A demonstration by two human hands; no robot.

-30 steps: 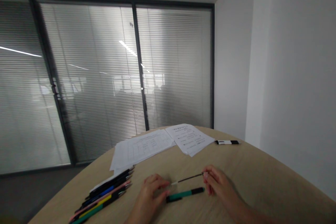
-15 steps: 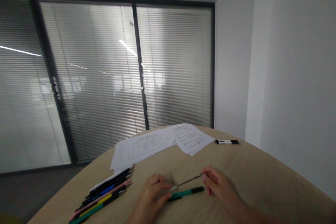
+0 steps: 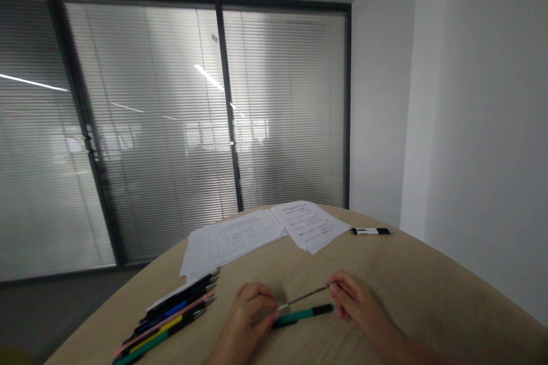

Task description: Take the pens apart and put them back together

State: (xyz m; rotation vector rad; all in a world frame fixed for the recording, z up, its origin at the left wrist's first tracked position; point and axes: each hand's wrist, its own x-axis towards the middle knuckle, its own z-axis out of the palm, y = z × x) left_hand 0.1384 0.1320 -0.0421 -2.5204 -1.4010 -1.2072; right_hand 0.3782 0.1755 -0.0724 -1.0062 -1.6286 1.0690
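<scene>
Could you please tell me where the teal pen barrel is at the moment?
In the head view, the teal pen barrel lies on the light wooden table between the left hand and right hand, just below the thin pen refill they hold.

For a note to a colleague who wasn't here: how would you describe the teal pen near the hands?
On the pale wooden table, find the left hand and right hand at the near side. Between them lies a teal pen with a black end. Unlike the bunch of pens to the left, it lies alone, just below the thin pen refill between the hands.
</scene>
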